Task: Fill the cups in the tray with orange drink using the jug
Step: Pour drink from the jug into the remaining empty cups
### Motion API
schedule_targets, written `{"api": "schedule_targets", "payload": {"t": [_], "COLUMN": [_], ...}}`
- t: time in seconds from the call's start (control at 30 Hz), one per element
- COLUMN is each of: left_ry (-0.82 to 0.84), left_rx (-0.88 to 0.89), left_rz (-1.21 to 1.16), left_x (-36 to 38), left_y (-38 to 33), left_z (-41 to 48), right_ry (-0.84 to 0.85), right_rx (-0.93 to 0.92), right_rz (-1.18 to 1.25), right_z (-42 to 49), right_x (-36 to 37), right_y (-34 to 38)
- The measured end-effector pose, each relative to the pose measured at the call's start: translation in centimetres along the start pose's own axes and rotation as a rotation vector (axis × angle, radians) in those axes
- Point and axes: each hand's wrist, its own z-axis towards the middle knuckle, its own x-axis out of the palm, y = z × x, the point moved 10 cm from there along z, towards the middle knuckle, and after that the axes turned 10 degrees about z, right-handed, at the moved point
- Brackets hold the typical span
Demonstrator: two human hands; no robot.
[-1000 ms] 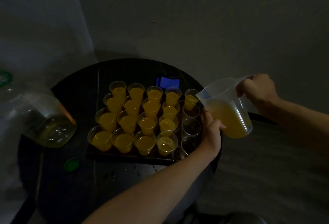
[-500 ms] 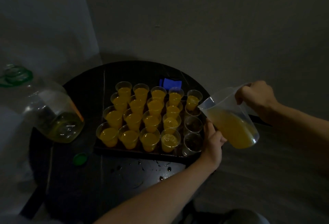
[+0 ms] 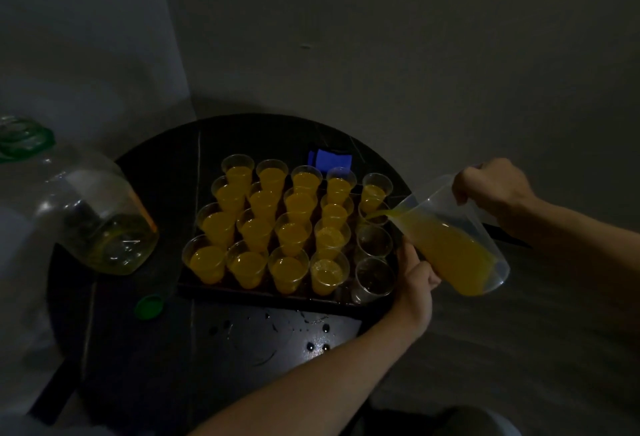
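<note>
A dark tray on a round black table holds several clear plastic cups, most filled with orange drink. In the right column, two near cups look empty. My right hand grips the handle of a clear jug tilted left; orange drink runs from its spout into the second cup from the back. My left hand rests against the tray's right edge, under the jug, fingers curled on the rim.
A large clear bottle with a green neck ring leans at the table's left, a little yellowish liquid in it. Its green cap lies on the table. A blue object sits behind the tray. Droplets dot the near tabletop.
The jug has tipped further to the left and its spout now reaches the right column, with drink flowing out. My left hand stays at the tray's edge.
</note>
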Motion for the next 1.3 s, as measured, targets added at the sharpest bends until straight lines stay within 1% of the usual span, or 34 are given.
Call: {"api": "schedule_targets", "payload": {"t": [0.27,0.5,0.7,1.2,1.3], "left_ry": [0.001,0.013,0.004,0.008,0.006], "left_rx": [0.002,0.01,-0.021,-0.033,-0.038], "left_rz": [0.009,-0.027,-0.072,-0.062,-0.067], "left_x": [-0.2,0.1,0.4,1.0,0.9], "left_y": [-0.1,-0.3,-0.5,0.3,0.6], "left_z": [0.3,0.3,0.4,1.3,1.5], "right_ry": [-0.033,-0.015,-0.026,-0.069,-0.056], "right_rx": [0.002,0.013,0.012,0.027,0.033], "right_rz": [-0.013,-0.008,0.002,-0.033,-0.034], "right_z": [0.0,0.4,0.3,0.8,1.0], "right_x": [-0.2,-0.2,-0.6,-1.5,-1.3], "right_y": [0.1,0.0,0.0,-0.1,-0.3]}}
